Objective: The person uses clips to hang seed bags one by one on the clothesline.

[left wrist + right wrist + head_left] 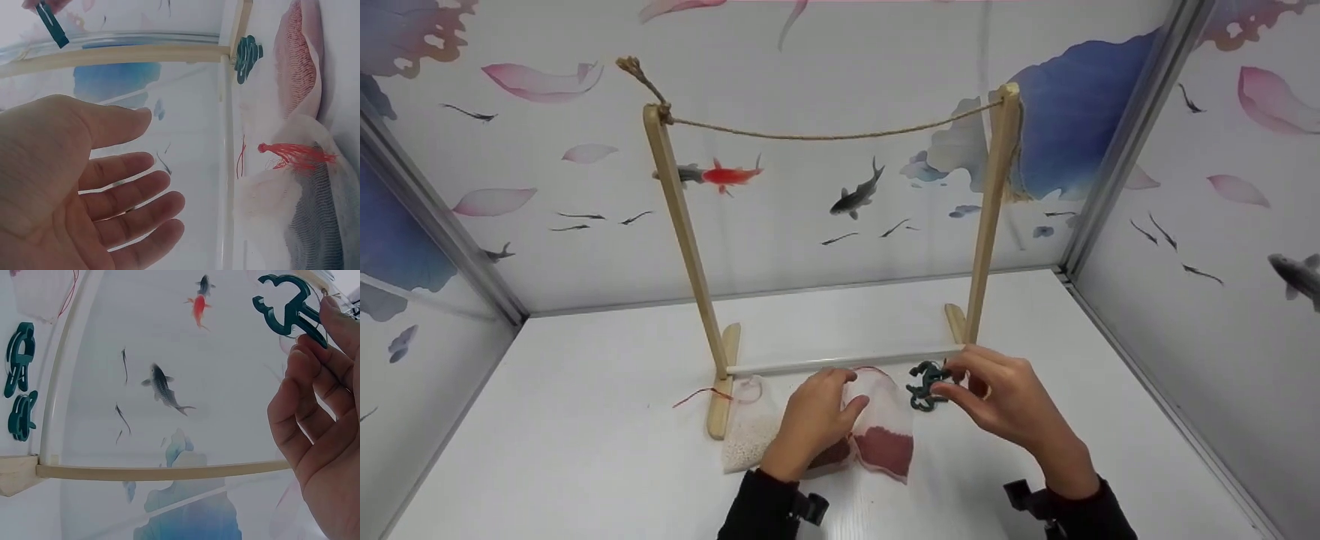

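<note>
My right hand pinches a dark green plastic clip by its handles, between thumb and fingers. The clip's curved jaws stand apart with nothing between them. Two more green clips lie on the table near the right foot of a wooden frame. My left hand hovers over mesh drawstring bags, its fingers extended and holding nothing in the left wrist view. One bag contains whitish grains, another reddish contents. A third, dark-filled bag with a red tassel is partly hidden under my left hand in the head view.
The wooden frame has a left post and a right post. A twine rope sags between their tops, and a white bar joins them low down. Printed walls enclose the white table.
</note>
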{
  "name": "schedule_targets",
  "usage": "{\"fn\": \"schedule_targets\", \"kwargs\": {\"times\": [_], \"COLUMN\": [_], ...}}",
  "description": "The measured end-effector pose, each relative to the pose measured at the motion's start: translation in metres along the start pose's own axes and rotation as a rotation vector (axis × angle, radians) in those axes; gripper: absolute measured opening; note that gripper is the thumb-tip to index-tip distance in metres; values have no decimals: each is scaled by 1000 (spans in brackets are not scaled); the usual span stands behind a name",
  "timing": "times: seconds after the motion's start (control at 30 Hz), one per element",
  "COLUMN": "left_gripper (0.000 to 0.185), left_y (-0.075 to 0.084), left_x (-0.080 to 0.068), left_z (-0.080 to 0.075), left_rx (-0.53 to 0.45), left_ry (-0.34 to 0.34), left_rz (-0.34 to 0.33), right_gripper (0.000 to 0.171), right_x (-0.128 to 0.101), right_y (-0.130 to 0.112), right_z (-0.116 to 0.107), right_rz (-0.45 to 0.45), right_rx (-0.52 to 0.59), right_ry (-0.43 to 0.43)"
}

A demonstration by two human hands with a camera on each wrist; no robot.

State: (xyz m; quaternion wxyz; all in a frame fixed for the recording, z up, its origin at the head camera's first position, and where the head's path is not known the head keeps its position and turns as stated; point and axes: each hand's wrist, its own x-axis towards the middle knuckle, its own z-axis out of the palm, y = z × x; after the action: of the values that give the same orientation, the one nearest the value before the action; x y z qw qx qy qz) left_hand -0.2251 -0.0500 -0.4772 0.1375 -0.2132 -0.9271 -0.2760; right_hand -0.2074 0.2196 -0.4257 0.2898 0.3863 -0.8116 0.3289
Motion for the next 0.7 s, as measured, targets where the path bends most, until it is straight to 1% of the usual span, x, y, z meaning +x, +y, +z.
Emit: {"fn": "schedule_targets", "kwargs": {"times": [0.1,0.17,0.3,0.37,0.47,0.57,0.7], "left_gripper": [35,35,32,30,32,39,47], "left_y": [-2,-4,-7,-8,-9,-6,0], "left_x": [11,17,23,26,29,32,35], "left_z": [5,10,22,27,35,41,48], "left_rx": [9,8,23,28,44,92,188], "left_ry": [-76,-103,-118,-119,-112,-112,-147], "left_rz": [-61,-103,-156,-169,-188,-215,-244], "right_gripper": [22,22,22,22,22,22,21], "right_x": [0,0,-2,-2,-1,-1,-1], "right_y": [1,2,3,4,5,5,5], "right_z": [0,0,1,0,0,-1,-1], "right_rz": [-11,-26,-42,-40,-35,-38,-39], "right_rx": [-4,3,13,9,8,2,-8], "right_ry": [1,4,9,11,11,15,16]}}
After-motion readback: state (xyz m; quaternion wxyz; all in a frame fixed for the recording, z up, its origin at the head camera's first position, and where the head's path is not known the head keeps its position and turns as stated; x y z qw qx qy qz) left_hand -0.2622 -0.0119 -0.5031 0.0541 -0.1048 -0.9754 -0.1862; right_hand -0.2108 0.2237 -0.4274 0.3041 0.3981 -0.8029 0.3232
